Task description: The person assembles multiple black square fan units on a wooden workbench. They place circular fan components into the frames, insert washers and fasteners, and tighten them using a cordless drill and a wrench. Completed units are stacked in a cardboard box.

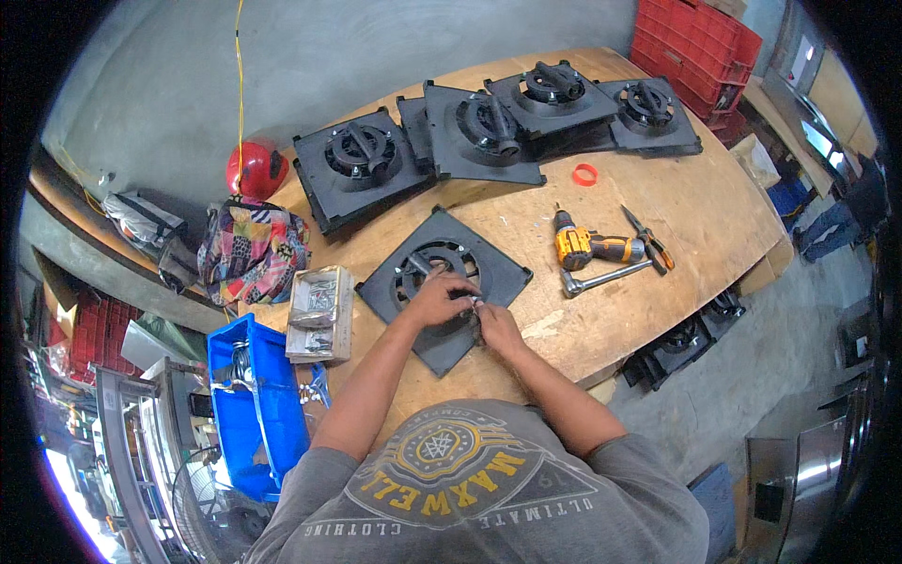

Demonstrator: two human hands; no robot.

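Note:
A black square panel with a round slotted vent ring lies turned cornerwise on the table in front of me. My left hand bends over the ring from its near side, fingers closed toward a small shiny piece at the ring's right edge. From the right, my right hand pinches at that same piece with thumb and finger together. The piece is too small and too covered by fingers to name. Both hands touch or hover just over the panel, and part of the ring is hidden beneath them.
Several similar black panels line the table's far side. To the right lie a yellow cordless drill, a ratchet wrench, pliers and a red ring. At left stand a hardware box and a blue bin.

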